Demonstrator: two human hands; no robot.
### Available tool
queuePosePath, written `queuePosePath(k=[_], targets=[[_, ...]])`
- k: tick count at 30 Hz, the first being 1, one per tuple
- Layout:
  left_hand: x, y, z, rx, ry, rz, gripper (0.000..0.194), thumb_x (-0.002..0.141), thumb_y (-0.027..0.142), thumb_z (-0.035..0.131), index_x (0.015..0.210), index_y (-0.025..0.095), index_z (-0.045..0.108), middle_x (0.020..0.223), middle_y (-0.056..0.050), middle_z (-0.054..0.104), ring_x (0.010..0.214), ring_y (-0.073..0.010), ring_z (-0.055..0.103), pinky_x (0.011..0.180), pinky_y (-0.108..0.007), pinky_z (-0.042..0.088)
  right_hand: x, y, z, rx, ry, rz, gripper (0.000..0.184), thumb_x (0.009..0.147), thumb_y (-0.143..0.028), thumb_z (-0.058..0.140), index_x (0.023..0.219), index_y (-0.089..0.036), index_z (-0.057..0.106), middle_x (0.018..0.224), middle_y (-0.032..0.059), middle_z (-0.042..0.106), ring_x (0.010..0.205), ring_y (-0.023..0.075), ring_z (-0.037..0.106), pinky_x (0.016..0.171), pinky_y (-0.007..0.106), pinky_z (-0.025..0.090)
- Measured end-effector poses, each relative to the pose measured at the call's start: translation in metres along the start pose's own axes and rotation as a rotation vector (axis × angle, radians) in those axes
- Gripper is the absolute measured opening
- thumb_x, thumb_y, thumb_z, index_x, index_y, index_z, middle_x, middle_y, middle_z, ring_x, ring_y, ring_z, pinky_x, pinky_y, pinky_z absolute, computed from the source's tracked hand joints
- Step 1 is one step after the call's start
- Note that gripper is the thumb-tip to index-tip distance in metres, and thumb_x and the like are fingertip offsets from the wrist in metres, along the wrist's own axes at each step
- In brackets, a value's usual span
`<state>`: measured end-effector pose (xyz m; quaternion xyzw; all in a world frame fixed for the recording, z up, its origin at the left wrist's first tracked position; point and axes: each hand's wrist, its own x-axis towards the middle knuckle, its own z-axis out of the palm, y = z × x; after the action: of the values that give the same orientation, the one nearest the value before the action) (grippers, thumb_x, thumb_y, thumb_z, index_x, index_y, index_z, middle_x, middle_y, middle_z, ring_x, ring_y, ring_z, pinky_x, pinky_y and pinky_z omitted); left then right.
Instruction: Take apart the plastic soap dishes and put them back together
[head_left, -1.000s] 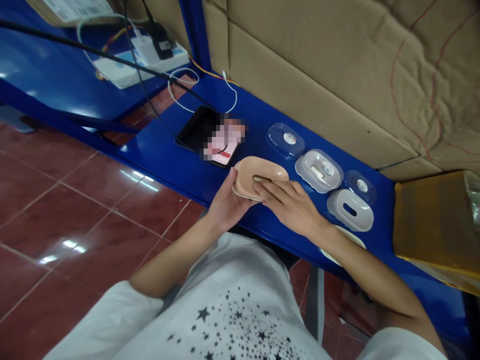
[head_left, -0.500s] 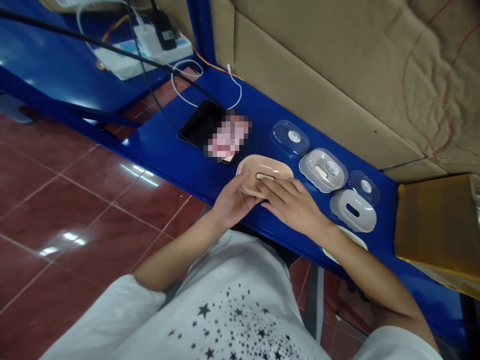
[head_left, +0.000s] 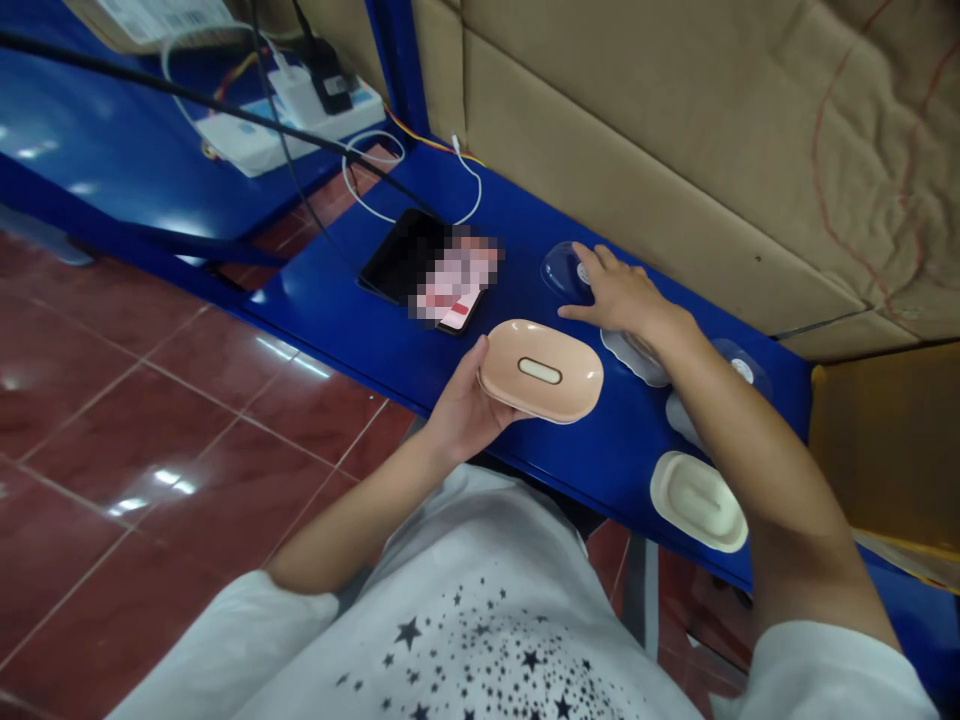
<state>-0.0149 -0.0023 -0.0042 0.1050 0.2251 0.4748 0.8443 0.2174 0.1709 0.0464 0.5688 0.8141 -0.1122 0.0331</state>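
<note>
My left hand (head_left: 466, 415) holds a peach oval soap dish (head_left: 570, 388) by its left end, thumb at the rim and fingers underneath. A cream oval piece (head_left: 539, 371) sits in the slot at the dish's middle. Over a clear plastic lid (head_left: 559, 272) with a round sticker, my right hand (head_left: 624, 296) is spread, thumb apart from the fingers; whether the fingertips touch it I cannot tell. Partly covered by the right hand and forearm are a translucent-wrapped pale dish (head_left: 636, 360) and a greyish dish (head_left: 682, 418).
A cream tray (head_left: 699, 502) lies near the front edge of the blue table (head_left: 360, 345). Another clear lid (head_left: 750, 365) is behind the right forearm. A phone (head_left: 472, 312) and cables lie left, a power strip (head_left: 247, 140) beyond. A taped box (head_left: 885, 430) stands right, cardboard (head_left: 637, 150) behind.
My right hand has left the peach soap dish and moved back and right to the clear lid. The cream piece now shows uncovered in the slot. My left hand still holds the dish.
</note>
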Motion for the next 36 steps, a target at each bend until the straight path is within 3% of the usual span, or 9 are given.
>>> queuePosePath(k=[2, 4, 8, 12, 16, 27, 32, 36], targets=[[0.0, 0.001, -0.001, -0.003, -0.012, -0.028, 0.055, 0.109, 0.062, 0.053, 0.136, 0.021, 0.076, 0.134, -0.012, 0.081, 0.127, -0.0352, 0.075, 0.093, -0.044, 0.068, 0.008, 0.004, -0.005, 0.054, -0.034, -0.035, 0.112, 0.081, -0.055, 0.09, 0.174, -0.026, 0.035, 0.175, 0.0219, 0.043, 0.152, 0.0524, 0.051, 0.12, 0.076, 0.043], [0.001, 0.0, -0.002, -0.008, -0.018, -0.039, 0.055, 0.109, 0.063, 0.053, 0.136, 0.021, 0.076, 0.134, -0.012, 0.081, 0.13, -0.0365, 0.073, 0.097, -0.046, 0.067, 0.001, 0.003, -0.013, 0.128, 0.014, -0.113, 0.101, 0.084, -0.056, 0.088, 0.169, -0.025, 0.044, 0.168, 0.0187, 0.052, 0.148, 0.0462, 0.056, 0.121, 0.069, 0.046], [0.002, -0.003, -0.001, 0.0, -0.022, -0.032, 0.057, 0.108, 0.066, 0.055, 0.139, 0.022, 0.075, 0.142, -0.012, 0.078, 0.14, -0.038, 0.067, 0.106, -0.048, 0.063, -0.051, -0.019, -0.03, 0.322, 0.08, -0.293, 0.086, 0.094, -0.062, 0.076, 0.167, -0.027, 0.045, 0.165, 0.013, 0.057, 0.144, 0.0374, 0.062, 0.118, 0.059, 0.054], [0.003, -0.004, 0.001, 0.014, -0.06, -0.019, 0.06, 0.109, 0.068, 0.052, 0.143, 0.023, 0.073, 0.145, -0.013, 0.076, 0.147, -0.0372, 0.063, 0.116, -0.051, 0.057, -0.112, -0.048, -0.027, 0.196, 0.097, -0.42, 0.083, 0.096, -0.061, 0.077, 0.166, -0.028, 0.047, 0.17, 0.0145, 0.053, 0.152, 0.0413, 0.056, 0.122, 0.063, 0.05], [0.003, -0.004, 0.001, 0.054, -0.099, -0.028, 0.061, 0.109, 0.069, 0.051, 0.141, 0.024, 0.074, 0.144, -0.012, 0.077, 0.145, -0.0356, 0.064, 0.116, -0.049, 0.056, -0.138, -0.062, -0.011, 0.115, 0.122, -0.42, 0.08, 0.099, -0.054, 0.076, 0.167, -0.028, 0.044, 0.172, 0.0158, 0.051, 0.148, 0.0431, 0.06, 0.119, 0.066, 0.052], [0.003, -0.004, -0.003, 0.04, -0.075, -0.007, 0.058, 0.11, 0.068, 0.05, 0.141, 0.025, 0.074, 0.141, -0.01, 0.078, 0.134, -0.0309, 0.071, 0.101, -0.04, 0.061, -0.139, -0.061, 0.005, 0.159, 0.158, -0.488, 0.087, 0.101, -0.039, 0.075, 0.174, -0.032, 0.028, 0.175, 0.0185, 0.042, 0.158, 0.0427, 0.047, 0.126, 0.068, 0.046], [0.006, -0.004, 0.001, 0.032, -0.038, -0.005, 0.062, 0.11, 0.069, 0.047, 0.143, 0.023, 0.072, 0.142, -0.012, 0.077, 0.141, -0.0335, 0.066, 0.111, -0.045, 0.057, -0.131, -0.064, 0.015, 0.215, 0.183, -0.482, 0.089, 0.095, -0.035, 0.077, 0.171, -0.03, 0.032, 0.173, 0.0186, 0.042, 0.159, 0.0424, 0.046, 0.125, 0.067, 0.047], [0.007, -0.004, 0.007, 0.013, 0.029, 0.02, 0.064, 0.11, 0.07, 0.046, 0.145, 0.023, 0.071, 0.148, -0.014, 0.074, 0.148, -0.0347, 0.061, 0.121, -0.051, 0.051, -0.102, -0.055, 0.019, 0.233, 0.185, -0.428, 0.092, 0.088, -0.036, 0.081, 0.168, -0.032, 0.037, 0.172, 0.0149, 0.046, 0.158, 0.0422, 0.046, 0.127, 0.067, 0.043]])
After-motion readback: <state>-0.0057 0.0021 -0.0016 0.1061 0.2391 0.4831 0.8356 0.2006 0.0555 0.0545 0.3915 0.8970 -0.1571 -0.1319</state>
